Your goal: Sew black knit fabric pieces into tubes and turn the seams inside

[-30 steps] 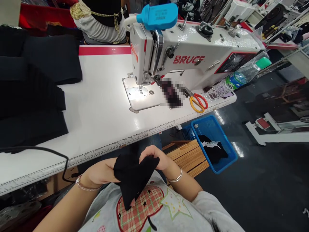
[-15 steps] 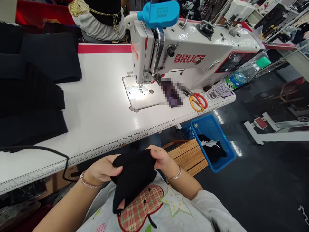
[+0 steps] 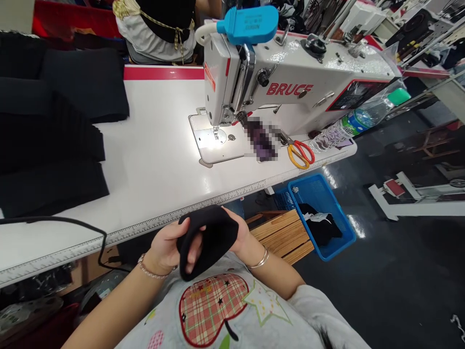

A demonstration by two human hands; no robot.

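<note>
A piece of black fabric (image 3: pixel 214 237) is held up in front of my apron, folded into a loop with an opening facing me. My left hand (image 3: pixel 174 245) grips its left edge, the thumb outside and some fingers showing inside the loop. On the other side my right hand (image 3: pixel 238 230) holds the fabric's right edge, its fingers mostly hidden behind the cloth. Beyond both hands stands a white sewing machine (image 3: pixel 290 82) on the white table (image 3: pixel 156 160). Its needle area is lit, with no fabric under the foot.
Stacks of black fabric (image 3: pixel 54 145) cover the table's left side. Scissors (image 3: pixel 301 154) and a plastic bottle (image 3: pixel 363 118) lie near the right end. Below are a wooden bench (image 3: pixel 285 235) and a blue basket (image 3: pixel 336 213) with cloth. Another person (image 3: pixel 156 29) sits across the table.
The black fabric has been raised slightly and turned, so a hanging flap now forms an open loop. My left hand has shifted right, its fingers now inside the loop.
</note>
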